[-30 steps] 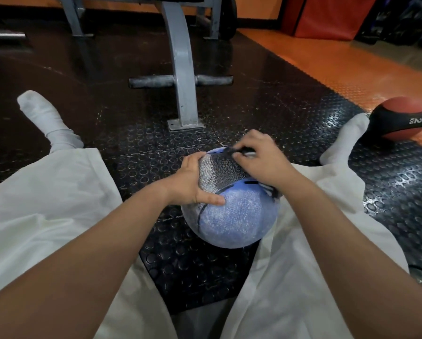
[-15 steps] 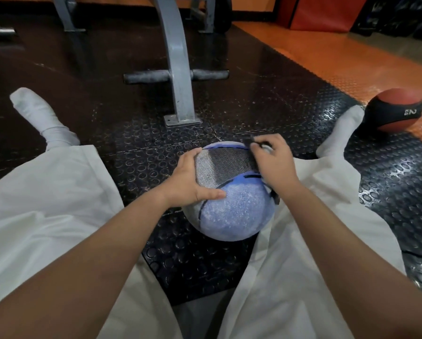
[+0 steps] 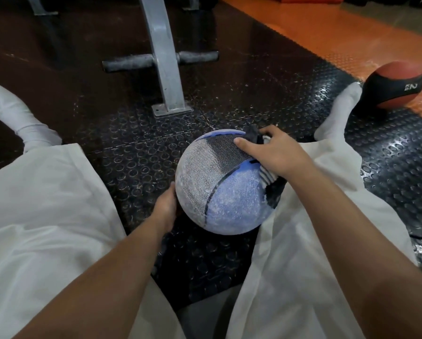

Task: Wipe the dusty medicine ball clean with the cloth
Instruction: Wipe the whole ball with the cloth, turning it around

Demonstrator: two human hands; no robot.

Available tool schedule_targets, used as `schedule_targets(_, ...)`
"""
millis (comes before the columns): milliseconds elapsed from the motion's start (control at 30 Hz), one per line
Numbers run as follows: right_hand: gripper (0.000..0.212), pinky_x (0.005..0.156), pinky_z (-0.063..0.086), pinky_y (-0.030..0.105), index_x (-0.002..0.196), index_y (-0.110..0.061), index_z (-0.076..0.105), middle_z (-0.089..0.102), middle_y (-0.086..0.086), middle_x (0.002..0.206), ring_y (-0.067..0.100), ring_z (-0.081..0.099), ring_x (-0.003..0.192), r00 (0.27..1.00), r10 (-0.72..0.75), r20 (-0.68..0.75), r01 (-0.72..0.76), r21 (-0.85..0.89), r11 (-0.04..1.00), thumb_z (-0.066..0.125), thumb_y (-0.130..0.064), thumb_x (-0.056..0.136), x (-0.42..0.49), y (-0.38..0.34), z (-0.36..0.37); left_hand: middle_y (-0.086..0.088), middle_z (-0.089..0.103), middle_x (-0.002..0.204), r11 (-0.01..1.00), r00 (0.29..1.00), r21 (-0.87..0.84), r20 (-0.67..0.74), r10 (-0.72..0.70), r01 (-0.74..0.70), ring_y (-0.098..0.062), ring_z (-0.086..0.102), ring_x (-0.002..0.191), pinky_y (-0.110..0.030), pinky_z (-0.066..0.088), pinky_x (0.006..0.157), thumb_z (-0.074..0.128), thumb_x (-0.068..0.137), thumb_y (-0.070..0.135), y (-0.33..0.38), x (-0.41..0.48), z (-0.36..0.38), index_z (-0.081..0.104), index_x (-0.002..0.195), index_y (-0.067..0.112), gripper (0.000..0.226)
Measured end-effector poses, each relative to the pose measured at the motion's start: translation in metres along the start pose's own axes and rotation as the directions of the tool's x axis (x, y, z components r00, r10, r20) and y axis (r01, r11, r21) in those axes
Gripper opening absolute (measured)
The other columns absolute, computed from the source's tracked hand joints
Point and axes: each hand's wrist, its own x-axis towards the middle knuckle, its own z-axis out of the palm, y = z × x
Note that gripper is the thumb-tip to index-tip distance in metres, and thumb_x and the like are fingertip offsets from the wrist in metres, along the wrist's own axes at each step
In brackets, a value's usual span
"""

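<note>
Medicine ball, blue and grey, is sitting on the studded floor mat between the person's legs. The right hand is pressing the dark cloth onto its upper right, fingers curling over the fabric. The left hand is bracing the lower left side, its fingers hiding beneath, so their curl cannot be told. One dark band is looking clean while whitish dust is covering most of the rest: the job seems early. Two hands, one cloth and two balls are showing, the second a red and black ball well apart.
</note>
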Motion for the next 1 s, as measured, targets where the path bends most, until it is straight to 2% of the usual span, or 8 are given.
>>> schedule_targets(133,0.084,0.095,0.040,0.030,0.136,-0.022,0.049,0.053,-0.004,0.135,0.018,0.052,0.119,0.998,0.060,0.021,-0.062,0.105,0.993,0.063,-0.072,0.070,0.005,0.006,0.001,-0.003,0.072,0.096,0.977,0.989,-0.213,0.149,0.021,0.011,-0.017,0.067,0.078,-0.029,0.053,0.064,0.033,0.105,0.027,-0.010,-0.002,0.017,0.064,0.095,0.014,0.035)
schedule_targets(233,0.073,0.088,0.044,0.030,0.127,-0.024,0.055,0.059,-0.005,0.115,0.014,0.055,0.105,0.998,0.065,-0.023,-0.062,0.114,0.992,0.063,-0.071,0.072,0.005,0.009,0.002,-0.004,0.074,0.100,0.938,0.971,-0.345,0.232,0.057,0.027,-0.017,0.071,0.082,-0.030,0.056,0.070,0.029,0.106,0.027,-0.008,0.000,0.024,0.065,0.101,0.013,0.039)
schedule_targets(367,0.062,0.084,0.045,0.031,0.116,-0.025,0.059,0.060,-0.007,0.106,0.015,0.057,0.102,0.997,0.045,-0.065,-0.037,0.114,0.993,0.062,-0.070,0.073,0.005,0.004,0.004,-0.002,0.076,0.088,0.915,0.972,-0.402,0.227,0.064,0.033,-0.019,0.069,0.087,-0.033,0.055,0.075,0.025,0.105,0.030,-0.010,0.005,0.024,0.064,0.103,0.013,0.043)
schedule_targets(500,0.055,0.078,0.042,0.029,0.113,-0.030,0.060,0.057,-0.007,0.098,0.013,0.053,0.093,0.999,0.004,-0.052,0.000,0.069,0.998,0.062,-0.069,0.075,0.002,-0.008,0.012,-0.007,0.073,0.099,0.874,0.974,-0.479,0.224,0.026,0.087,-0.025,0.064,0.096,-0.038,0.051,0.085,0.027,0.103,0.036,-0.014,0.004,0.019,0.065,0.106,0.015,0.044)
schedule_targets(667,0.065,0.092,0.049,0.036,0.116,-0.028,0.064,0.066,-0.010,0.109,0.012,0.060,0.101,0.997,0.031,-0.074,-0.013,0.224,0.975,0.066,-0.072,0.068,0.001,-0.008,0.030,-0.002,0.076,0.084,0.903,0.978,-0.430,0.189,0.085,0.005,-0.018,0.069,0.084,-0.031,0.052,0.074,0.024,0.104,0.032,0.008,0.003,-0.003,0.065,0.100,0.015,0.044)
schedule_targets(733,0.062,0.097,0.048,0.038,0.114,-0.026,0.064,0.066,-0.008,0.110,0.012,0.062,0.103,0.996,0.070,-0.054,-0.042,0.412,0.910,0.070,-0.067,0.068,0.001,-0.002,0.041,-0.002,0.076,0.086,0.921,0.979,-0.387,0.166,0.116,-0.043,-0.019,0.068,0.089,-0.032,0.051,0.074,0.025,0.105,0.037,0.025,0.003,-0.016,0.066,0.102,0.016,0.046)
schedule_targets(833,0.032,0.101,0.047,0.036,0.098,-0.030,0.061,0.065,-0.009,0.104,0.012,0.062,0.102,0.990,0.136,0.049,-0.133,0.680,0.721,0.073,-0.050,0.076,0.001,0.010,0.065,-0.007,0.076,0.093,0.943,0.982,-0.322,0.134,0.130,-0.081,-0.025,0.067,0.096,-0.037,0.048,0.079,0.025,0.102,0.048,0.050,-0.002,-0.034,0.069,0.101,0.017,0.054)
schedule_targets(1000,0.042,0.098,0.049,0.037,0.117,-0.017,0.063,0.070,0.002,0.110,0.017,0.066,0.102,0.975,0.169,0.146,-0.215,0.815,0.538,0.066,-0.044,0.085,0.006,0.026,0.096,-0.002,0.077,0.093,0.968,0.977,-0.165,0.072,0.202,-0.188,-0.016,0.073,0.084,-0.032,0.052,0.073,0.030,0.102,0.050,0.063,-0.014,-0.038,0.071,0.100,0.018,0.052)
